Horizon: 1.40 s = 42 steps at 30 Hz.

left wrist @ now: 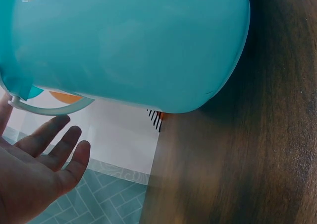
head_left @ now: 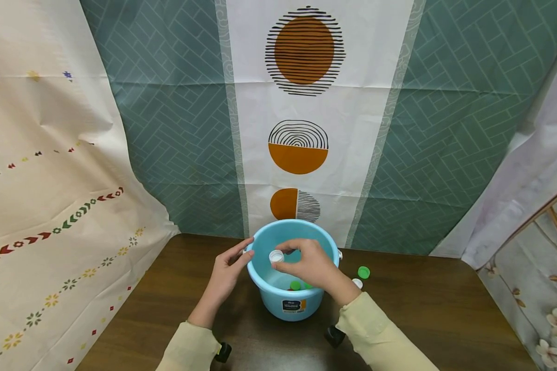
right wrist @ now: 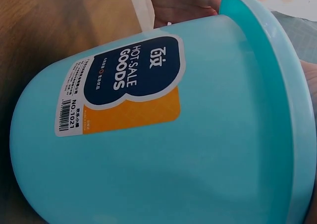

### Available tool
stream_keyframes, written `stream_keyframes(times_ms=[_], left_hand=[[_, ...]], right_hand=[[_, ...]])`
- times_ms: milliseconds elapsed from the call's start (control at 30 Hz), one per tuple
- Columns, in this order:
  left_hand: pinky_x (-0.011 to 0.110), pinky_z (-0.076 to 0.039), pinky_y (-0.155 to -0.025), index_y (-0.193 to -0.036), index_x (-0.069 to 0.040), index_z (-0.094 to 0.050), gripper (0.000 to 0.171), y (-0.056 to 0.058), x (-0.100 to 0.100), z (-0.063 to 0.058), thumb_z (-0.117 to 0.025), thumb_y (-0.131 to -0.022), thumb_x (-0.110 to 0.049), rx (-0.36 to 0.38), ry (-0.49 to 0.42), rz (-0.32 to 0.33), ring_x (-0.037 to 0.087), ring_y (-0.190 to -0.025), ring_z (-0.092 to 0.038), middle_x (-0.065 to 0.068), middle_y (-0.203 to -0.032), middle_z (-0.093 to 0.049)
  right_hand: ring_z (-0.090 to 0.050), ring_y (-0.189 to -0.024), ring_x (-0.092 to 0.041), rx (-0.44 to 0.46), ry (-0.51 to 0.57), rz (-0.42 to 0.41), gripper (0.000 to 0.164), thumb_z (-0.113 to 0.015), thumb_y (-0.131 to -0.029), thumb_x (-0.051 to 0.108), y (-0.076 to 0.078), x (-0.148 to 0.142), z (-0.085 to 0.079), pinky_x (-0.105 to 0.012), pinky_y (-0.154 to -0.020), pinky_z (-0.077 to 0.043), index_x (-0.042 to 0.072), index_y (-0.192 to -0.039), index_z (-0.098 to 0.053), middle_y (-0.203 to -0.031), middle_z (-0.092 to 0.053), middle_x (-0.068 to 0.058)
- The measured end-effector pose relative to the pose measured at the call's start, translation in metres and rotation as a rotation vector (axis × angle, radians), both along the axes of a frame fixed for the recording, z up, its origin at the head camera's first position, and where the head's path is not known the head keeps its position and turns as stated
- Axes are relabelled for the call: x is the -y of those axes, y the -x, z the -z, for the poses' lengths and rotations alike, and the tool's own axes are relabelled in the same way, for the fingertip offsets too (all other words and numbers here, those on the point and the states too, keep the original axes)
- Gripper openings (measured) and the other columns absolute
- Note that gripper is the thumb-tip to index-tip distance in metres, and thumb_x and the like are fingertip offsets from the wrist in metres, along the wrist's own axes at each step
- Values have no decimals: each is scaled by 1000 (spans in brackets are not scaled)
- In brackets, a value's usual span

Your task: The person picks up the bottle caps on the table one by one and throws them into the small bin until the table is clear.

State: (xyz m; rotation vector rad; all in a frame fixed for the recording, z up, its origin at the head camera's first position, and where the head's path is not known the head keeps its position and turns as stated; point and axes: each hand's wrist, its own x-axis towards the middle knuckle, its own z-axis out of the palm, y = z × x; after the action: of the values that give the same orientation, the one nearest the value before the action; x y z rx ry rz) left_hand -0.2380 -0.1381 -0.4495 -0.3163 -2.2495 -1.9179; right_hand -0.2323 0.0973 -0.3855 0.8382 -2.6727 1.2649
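Note:
Over the mouth of a light blue plastic bucket (head_left: pixel 290 304), my right hand (head_left: pixel 308 263) pinches a white bottle cap (head_left: pixel 276 256) between thumb and fingers. My left hand (head_left: pixel 227 268) touches the bucket's left rim with thumb and index finger. In the left wrist view its other fingers (left wrist: pixel 62 147) spread loosely near the bucket's pale handle (left wrist: pixel 54 108). Inside the bucket lie green caps (head_left: pixel 295 285) and a bit of something red, partly hidden by the front rim. The right wrist view shows the bucket's label (right wrist: pixel 131 75); the right hand's grip is hidden there.
To the right of the bucket, a green cap (head_left: pixel 364 272) and a white cap (head_left: pixel 357 283) lie on the dark wooden table (head_left: pixel 427 309). A patterned cloth (head_left: pixel 301 108) hangs right behind the table, with more fabric at both sides.

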Motion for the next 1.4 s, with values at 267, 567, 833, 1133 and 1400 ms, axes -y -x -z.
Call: stream_keyframes(times_ms=[267, 567, 833, 1133, 1400], left_hand=[[36, -50, -93, -126, -28, -59, 38, 0, 0, -1, -62, -90, -35, -3, 1, 2, 15, -118, -57, -7, -130, -58], [34, -50, -93, -125, -29, -60, 37, 0, -1, -3, -62, -89, -36, 1, -2, -4, 13, -115, -58, -7, -129, -58], [32, -49, -93, -128, -28, -58, 38, 0, 0, -1, -59, -91, -35, -1, 20, 18, 13, -117, -57, -4, -132, -57], [30, -49, -93, -128, -18, -58, 39, -13, -3, -24, -62, -90, -28, 40, 5, 24, 18, -118, -56, 1, -131, -58], [40, -47, -97, -129, -23, -58, 41, -8, -1, -15, -62, -90, -34, 38, 45, 8, 18, -118, -56, -1, -131, -58]], right_hand=[[-58, -99, -2, -1, -25, -19, 35, -72, -78, 46, 0, 0, 1, -32, -89, -48, 29, -108, -68, -101, -66, 21], [-60, -101, -6, 16, -30, -50, 46, -73, -75, 50, 1, -1, 0, -36, -91, -49, 23, -112, -68, -104, -67, 17], [-58, -113, -12, 29, -34, -44, 57, -70, -74, 56, 0, -5, -3, -44, -96, -46, 19, -118, -66, -115, -67, 5], [-54, -113, -11, 21, 89, 122, 39, -73, -72, 55, 0, -32, -9, -42, -92, -48, 37, -106, -66, -110, -64, 17], [-54, -115, -15, -45, 147, 294, 47, -70, -76, 54, 0, -87, -2, -45, -90, -50, 26, -114, -66, -115, -63, 10]])
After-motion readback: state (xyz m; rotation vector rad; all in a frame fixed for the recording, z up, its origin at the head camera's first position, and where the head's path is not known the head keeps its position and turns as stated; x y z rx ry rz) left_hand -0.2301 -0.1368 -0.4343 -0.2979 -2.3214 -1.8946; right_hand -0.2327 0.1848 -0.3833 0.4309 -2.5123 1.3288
